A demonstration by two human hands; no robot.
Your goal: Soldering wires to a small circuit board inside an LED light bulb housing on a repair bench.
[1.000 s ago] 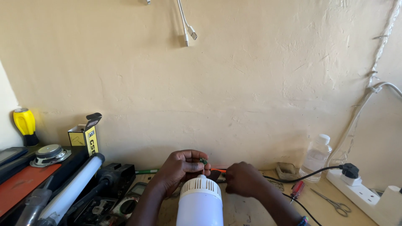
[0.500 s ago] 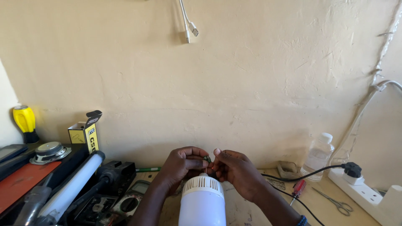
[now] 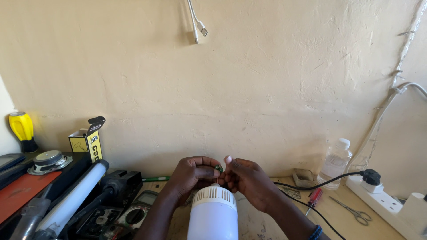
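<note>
1. While I watch, a white bulb housing (image 3: 212, 215) with a vented top stands near, centre of the desk (image 3: 262, 224).
2. Left hand (image 3: 192, 176) and right hand (image 3: 249, 178) both pinch a small green part (image 3: 219, 168) just above it.

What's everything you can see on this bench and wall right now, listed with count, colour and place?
bulb housing: one, white, front centre below the hands
small green part: one, pinched between both hands
tube lamp: one, white, left
open box: one, yellow and black, left by the wall
torch: one, yellow, far left
speaker: one, grey, left
meter: one, dark, front left
water bottle: one, clear, right
screwdriver: one, red handle, right
scissors: one, metal, right
power strip: one, white, far right
hanging cables: two, white, wall top
left hand: fingers on the part
right hand: fingers on the part
</note>
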